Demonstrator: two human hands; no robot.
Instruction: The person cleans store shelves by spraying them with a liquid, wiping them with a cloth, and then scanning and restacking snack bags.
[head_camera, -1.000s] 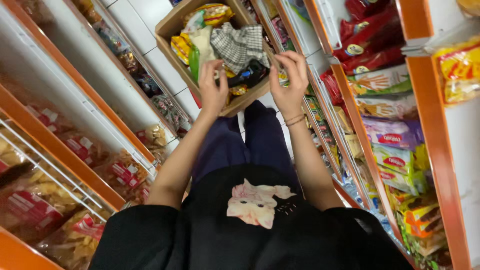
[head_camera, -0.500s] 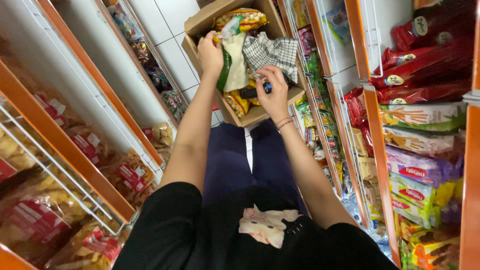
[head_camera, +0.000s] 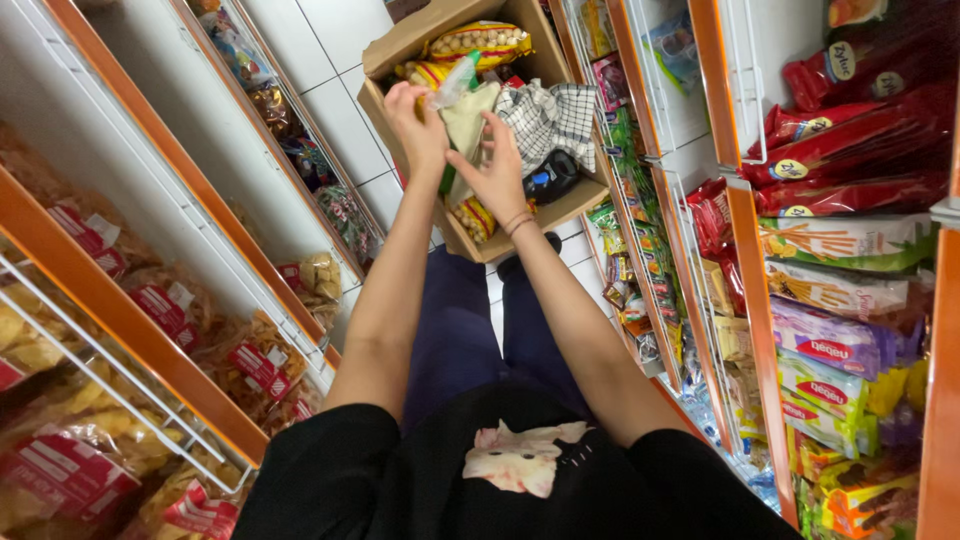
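Note:
An open cardboard box (head_camera: 388, 95) stands on the tiled floor in front of me, filled with snack packets and a checked cloth (head_camera: 548, 118). Both arms reach down into it. My left hand (head_camera: 418, 125) and my right hand (head_camera: 494, 172) grip a pale bag of snacks (head_camera: 467, 115) with a clear green-tinged top, held over the box. A yellow packet of round nuts (head_camera: 478, 39) lies at the far end of the box. A dark blue object (head_camera: 552, 176) lies by the cloth.
Orange shelving runs along both sides of a narrow aisle. The left shelves (head_camera: 120, 310) hold clear bags of chips behind white wire rails. The right shelves (head_camera: 760, 300) hold red, green and purple snack packs. White floor tiles (head_camera: 330, 110) show around the box.
Both hands moved from the box's near rim into the box and closed together on the pale snack bag, which now stands up between them. The view has shifted closer.

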